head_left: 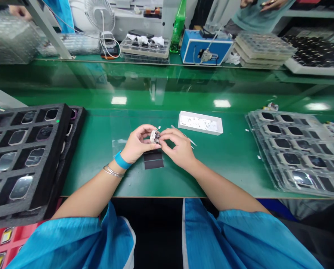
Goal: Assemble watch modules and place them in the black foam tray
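Observation:
Between thumb and fingers, my left hand (139, 144) grips a small silvery watch case (155, 136) with its dark inner parts showing. At the right side of the case, my right hand (179, 147) is closed in a pinch, its fingertips on the edge. Any tiny part between those fingertips is hidden. Thin tweezers (193, 142) stick out from behind my right hand; whether they lie on the bench or are tucked in the hand, I cannot tell. Below the case, dark rectangular strips (153, 163) lie on a clear sheet.
A white box (200, 122) with small bits stands behind my right hand. Dark foam trays (35, 158) of watches are stacked left, clear plastic trays (293, 145) of watches right. A glass-like shelf (161, 61) at the back carries a fan, bottle and blue device. Co-workers' hands show beyond.

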Tool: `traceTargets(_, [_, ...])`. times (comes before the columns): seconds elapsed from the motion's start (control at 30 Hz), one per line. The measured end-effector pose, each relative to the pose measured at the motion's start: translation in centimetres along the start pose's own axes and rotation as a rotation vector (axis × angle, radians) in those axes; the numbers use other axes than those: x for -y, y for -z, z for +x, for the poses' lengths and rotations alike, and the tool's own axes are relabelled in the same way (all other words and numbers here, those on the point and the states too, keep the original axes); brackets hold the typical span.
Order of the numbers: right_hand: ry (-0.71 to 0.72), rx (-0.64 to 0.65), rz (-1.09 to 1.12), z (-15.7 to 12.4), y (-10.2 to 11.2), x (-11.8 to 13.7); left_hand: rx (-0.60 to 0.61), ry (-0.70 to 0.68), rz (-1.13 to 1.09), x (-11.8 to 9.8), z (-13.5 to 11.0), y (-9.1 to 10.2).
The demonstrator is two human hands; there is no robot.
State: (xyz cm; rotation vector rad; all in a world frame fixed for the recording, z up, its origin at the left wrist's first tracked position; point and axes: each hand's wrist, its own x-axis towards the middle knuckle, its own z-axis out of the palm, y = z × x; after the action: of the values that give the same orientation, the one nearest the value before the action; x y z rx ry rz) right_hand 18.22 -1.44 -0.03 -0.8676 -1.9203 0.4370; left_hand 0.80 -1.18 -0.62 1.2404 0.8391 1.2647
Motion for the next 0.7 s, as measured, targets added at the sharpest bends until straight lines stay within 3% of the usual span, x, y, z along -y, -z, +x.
traceTargets(0.2, [0.020, -0.018, -0.060, 1.2, 1.6, -0.6, -0.021, 0.130, -0.170, -0.5, 0.0, -0.1])
traceTargets(0.3, [-0.014, -0.105, -0.266, 2.3, 4.3, -2.7, 0.000, 0.219, -0.296, -0.9, -0.1, -0.2])
traceTargets(0.4, [-0.129, -0.176, -0.519, 3.1, 7.4, -5.3, 0.019, 0.275, -0.383, -1.2, -0.2, -0.4])
traceTargets(0.47, [-0.206, -0.225, -0.570, 3.4, 8.6, -6.2, 0.028, 0.296, -0.407, -1.2, -0.2, -0.4])
traceTargets(0.57, [-0.267, -0.212, -0.372, 3.2, 7.6, -5.3, 0.037, 0.307, -0.411, -1.2, -0.3, -0.5])
traceTargets(0.7, [-0.336, -0.004, 0.079, 2.0, 3.3, -1.8, 0.033, 0.290, -0.386, -1.1, -0.3, -0.5])
